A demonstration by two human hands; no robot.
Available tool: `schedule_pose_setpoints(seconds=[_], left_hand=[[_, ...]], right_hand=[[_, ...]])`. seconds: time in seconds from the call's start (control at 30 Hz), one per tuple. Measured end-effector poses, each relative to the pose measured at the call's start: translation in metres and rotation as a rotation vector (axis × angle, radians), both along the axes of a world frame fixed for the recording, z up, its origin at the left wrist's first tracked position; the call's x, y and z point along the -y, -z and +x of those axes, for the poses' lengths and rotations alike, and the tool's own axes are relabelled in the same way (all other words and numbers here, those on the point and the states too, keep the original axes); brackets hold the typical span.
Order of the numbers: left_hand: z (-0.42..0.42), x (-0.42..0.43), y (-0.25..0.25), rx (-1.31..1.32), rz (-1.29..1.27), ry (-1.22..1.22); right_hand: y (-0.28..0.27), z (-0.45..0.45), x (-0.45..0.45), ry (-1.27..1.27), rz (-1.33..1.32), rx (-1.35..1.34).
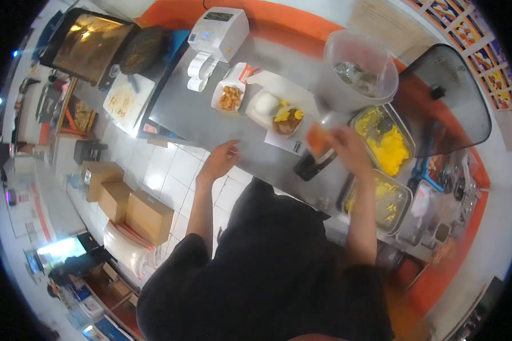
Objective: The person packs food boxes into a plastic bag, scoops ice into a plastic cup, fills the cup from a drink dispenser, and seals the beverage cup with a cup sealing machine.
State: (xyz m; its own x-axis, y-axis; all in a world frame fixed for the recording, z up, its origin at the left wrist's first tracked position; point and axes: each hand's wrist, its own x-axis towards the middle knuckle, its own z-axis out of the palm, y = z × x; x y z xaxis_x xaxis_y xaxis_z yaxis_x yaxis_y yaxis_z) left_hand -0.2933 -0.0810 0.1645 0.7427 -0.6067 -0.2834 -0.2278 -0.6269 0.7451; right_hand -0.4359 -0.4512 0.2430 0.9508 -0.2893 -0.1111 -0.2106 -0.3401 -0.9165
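My right hand (350, 149) grips a small orange item (318, 140), blurred by motion, perhaps a packet. It is over the counter, just above a black phone-like object (312, 166). My left hand (219, 160) hovers at the counter's front edge, fingers loosely bent and apart, with nothing visible in it. Between and beyond the hands lies an open paper box (256, 116) holding a white mound of rice (265, 103) and a browned piece of food (287, 120) with yellow topping. A white paper slip (284, 141) lies at its front. To its left stands a smaller box of fried pieces (230, 98).
A white label printer (222, 34) with curled paper stands at the back. A clear plastic bucket (361, 68) and metal trays of yellow food (389, 142) (381, 204) are at right. A dark transparent lid (449, 99) leans behind them. Cardboard boxes (148, 213) stand on the tiled floor.
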Motion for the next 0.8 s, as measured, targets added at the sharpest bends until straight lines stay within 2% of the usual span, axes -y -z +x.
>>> schedule_pose_setpoints(seconds=[0.07,0.13,0.17,0.2,0.23,0.27,0.33,0.37,0.43,0.47,0.53,0.63,0.7,0.77,0.8], left_hand=[[0.016,-0.032,0.013,-0.021,0.017,0.002],[0.035,-0.067,0.043,0.023,0.046,0.017],[0.041,-0.078,0.044,0.095,0.131,0.101],[0.044,-0.076,0.041,0.095,0.106,0.152],[0.058,-0.074,0.039,-0.046,0.078,0.116],[0.057,-0.080,0.038,-0.190,0.080,0.029],[0.066,-0.071,0.045,-0.214,-0.009,0.087],[0.075,-0.060,0.048,-0.211,-0.108,0.137],[0.085,-0.029,0.046,0.147,-0.184,0.144],[0.092,-0.015,0.043,0.171,-0.190,0.122],[0.108,0.015,0.036,0.190,-0.160,0.142],[0.123,0.039,0.024,0.220,-0.167,0.223],[0.133,0.058,0.034,0.226,-0.233,0.327],[0.142,0.070,0.064,0.398,-0.112,0.501],[0.143,0.077,0.059,0.375,-0.122,0.532]], right_hand=[[0.045,0.060,-0.030,-0.055,-0.077,-0.140],[0.071,0.083,-0.055,-0.005,-0.631,-0.132],[0.071,0.074,-0.047,0.049,-0.650,-0.165],[0.068,0.065,-0.044,0.122,-0.352,-0.120],[0.064,0.059,-0.043,0.207,-0.058,-0.071],[0.054,0.045,-0.040,0.301,0.088,-0.096],[0.020,0.018,-0.036,0.499,0.296,-0.065],[0.019,0.007,-0.034,0.578,0.193,-0.123],[0.025,-0.012,-0.029,0.499,-0.021,-0.194],[0.022,-0.008,-0.038,0.467,-0.012,-0.189],[0.013,-0.004,-0.056,0.505,0.177,-0.266],[0.027,0.012,-0.082,0.435,0.267,-0.358],[0.031,0.024,-0.097,0.412,0.210,-0.373],[0.031,0.028,-0.108,0.338,0.121,-0.385],[0.028,0.030,-0.106,0.294,0.076,-0.376]])
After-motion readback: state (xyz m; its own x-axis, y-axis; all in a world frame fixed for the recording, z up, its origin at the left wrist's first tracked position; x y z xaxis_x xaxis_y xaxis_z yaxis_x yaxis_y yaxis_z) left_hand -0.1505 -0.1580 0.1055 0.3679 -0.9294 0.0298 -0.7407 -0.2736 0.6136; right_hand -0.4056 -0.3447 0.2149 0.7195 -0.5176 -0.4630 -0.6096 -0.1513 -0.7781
